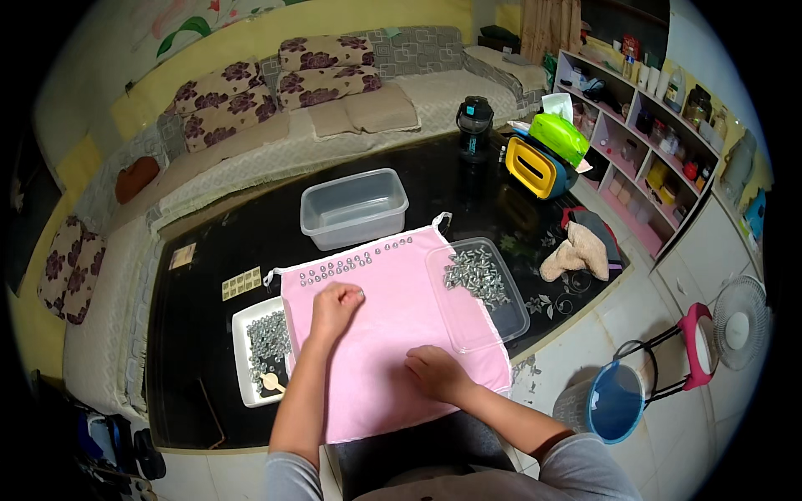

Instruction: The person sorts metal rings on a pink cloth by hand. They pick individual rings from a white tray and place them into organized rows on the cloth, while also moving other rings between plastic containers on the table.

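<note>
My left hand (pixel 333 311) is over the left part of a pink cloth (pixel 388 319), with a small metal piece (pixel 361 294) pinched at its fingertips. My right hand (pixel 437 374) rests low on the cloth with curled fingers; whether anything is inside it is hidden. Beyond my left hand, small metal nuts (pixel 336 267) stand in two rows near the cloth's far edge. A white tray (pixel 240 341) at the left holds many loose nuts (pixel 268 341) and a pale spoon (pixel 270 381). On the right, a clear plastic lid (pixel 460 335) bears a heap of short metal bolts (pixel 479 275).
An empty clear plastic container (pixel 354 210) stands beyond the cloth on the black table (pixel 250 219). Farther right are a black bottle (pixel 474 128), a yellow-fronted box (pixel 531 168) with a green tissue pack (pixel 559 138), and a crumpled beige cloth (pixel 578 253). A blue bucket (pixel 616 401) stands on the floor.
</note>
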The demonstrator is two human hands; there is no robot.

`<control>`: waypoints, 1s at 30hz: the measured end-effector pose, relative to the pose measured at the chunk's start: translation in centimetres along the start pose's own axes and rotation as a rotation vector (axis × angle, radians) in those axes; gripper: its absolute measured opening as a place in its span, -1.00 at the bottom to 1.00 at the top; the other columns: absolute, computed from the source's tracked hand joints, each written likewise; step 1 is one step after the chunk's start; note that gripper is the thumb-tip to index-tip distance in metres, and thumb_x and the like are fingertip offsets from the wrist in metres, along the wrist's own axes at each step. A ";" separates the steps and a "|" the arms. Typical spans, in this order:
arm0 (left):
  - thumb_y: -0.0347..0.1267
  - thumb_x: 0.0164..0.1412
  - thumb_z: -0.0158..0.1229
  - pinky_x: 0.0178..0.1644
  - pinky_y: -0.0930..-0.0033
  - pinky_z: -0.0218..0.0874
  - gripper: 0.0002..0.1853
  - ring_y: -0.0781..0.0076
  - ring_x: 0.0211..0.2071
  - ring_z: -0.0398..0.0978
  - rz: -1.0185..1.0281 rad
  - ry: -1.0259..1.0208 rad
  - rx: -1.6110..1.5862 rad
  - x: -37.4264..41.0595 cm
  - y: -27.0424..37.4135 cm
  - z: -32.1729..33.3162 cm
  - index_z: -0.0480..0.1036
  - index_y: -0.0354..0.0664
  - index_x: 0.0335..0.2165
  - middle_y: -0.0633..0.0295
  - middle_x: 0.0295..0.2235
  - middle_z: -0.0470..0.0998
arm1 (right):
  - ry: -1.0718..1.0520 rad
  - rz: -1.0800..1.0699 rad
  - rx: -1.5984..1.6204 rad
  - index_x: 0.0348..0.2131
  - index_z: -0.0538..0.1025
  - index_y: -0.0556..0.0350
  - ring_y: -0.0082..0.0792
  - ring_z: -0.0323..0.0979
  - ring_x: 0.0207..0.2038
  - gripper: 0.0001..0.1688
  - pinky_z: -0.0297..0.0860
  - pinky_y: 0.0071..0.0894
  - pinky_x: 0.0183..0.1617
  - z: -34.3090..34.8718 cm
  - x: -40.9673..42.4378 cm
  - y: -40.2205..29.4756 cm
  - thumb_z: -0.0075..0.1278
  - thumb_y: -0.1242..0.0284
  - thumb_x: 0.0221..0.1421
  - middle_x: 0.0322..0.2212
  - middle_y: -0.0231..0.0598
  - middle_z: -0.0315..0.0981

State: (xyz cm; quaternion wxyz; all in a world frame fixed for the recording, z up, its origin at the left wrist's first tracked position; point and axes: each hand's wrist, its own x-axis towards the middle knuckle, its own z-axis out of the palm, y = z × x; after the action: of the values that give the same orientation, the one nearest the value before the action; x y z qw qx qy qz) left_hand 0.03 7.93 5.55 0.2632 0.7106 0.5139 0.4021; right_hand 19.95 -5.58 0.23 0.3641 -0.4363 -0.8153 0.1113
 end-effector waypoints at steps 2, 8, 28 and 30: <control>-0.47 -0.13 0.22 -0.40 0.42 0.28 -0.84 0.38 -0.52 0.43 0.055 -0.032 0.113 3.4 -0.9 -0.1 0.51 -0.28 -0.45 0.11 -0.51 0.47 | -0.004 -0.007 -0.018 -0.50 0.37 0.14 -0.16 0.32 -0.34 -0.92 0.27 -0.22 -0.26 0.0 0.0 0.1 -0.13 0.49 -0.04 -0.44 -0.20 0.32; -0.45 -0.15 0.22 -0.34 0.34 0.27 -0.88 0.26 -0.48 0.42 0.133 -0.139 0.270 9.2 -1.0 1.6 0.53 -0.22 -0.50 0.13 -0.52 0.44 | 0.007 -0.058 -0.082 -0.45 0.41 0.17 -0.19 0.34 -0.29 -0.87 0.29 -0.23 -0.23 -0.9 0.1 -0.5 -0.15 0.50 -0.06 -0.34 -0.18 0.34; -0.38 -0.13 0.21 -0.35 0.25 0.28 -0.85 0.19 -0.47 0.46 0.159 -0.239 0.460 10.5 -0.4 3.7 0.53 -0.21 -0.49 0.09 -0.47 0.49 | -0.041 -0.097 -0.095 -0.61 0.28 0.07 -0.28 0.26 -0.43 -0.96 0.24 -0.36 -0.31 -1.9 0.8 -0.4 -0.18 0.51 -0.16 -0.53 -0.24 0.22; -0.37 -0.13 0.21 -0.39 0.28 0.27 -0.83 0.22 -0.51 0.45 0.169 -0.184 0.380 9.1 0.7 2.9 0.52 -0.23 -0.48 0.08 -0.51 0.48 | -0.017 -0.111 -0.093 -0.62 0.26 0.08 -0.27 0.26 -0.43 -0.95 0.23 -0.35 -0.30 -1.8 0.8 -0.5 -0.18 0.52 -0.17 -0.55 -0.24 0.21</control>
State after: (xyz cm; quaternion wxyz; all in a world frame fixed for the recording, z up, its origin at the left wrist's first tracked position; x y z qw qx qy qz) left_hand 4.19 16.39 7.32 0.1355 0.8217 0.4928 0.2521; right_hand 20.62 -5.47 2.18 0.3420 -0.4061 -0.8455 0.0567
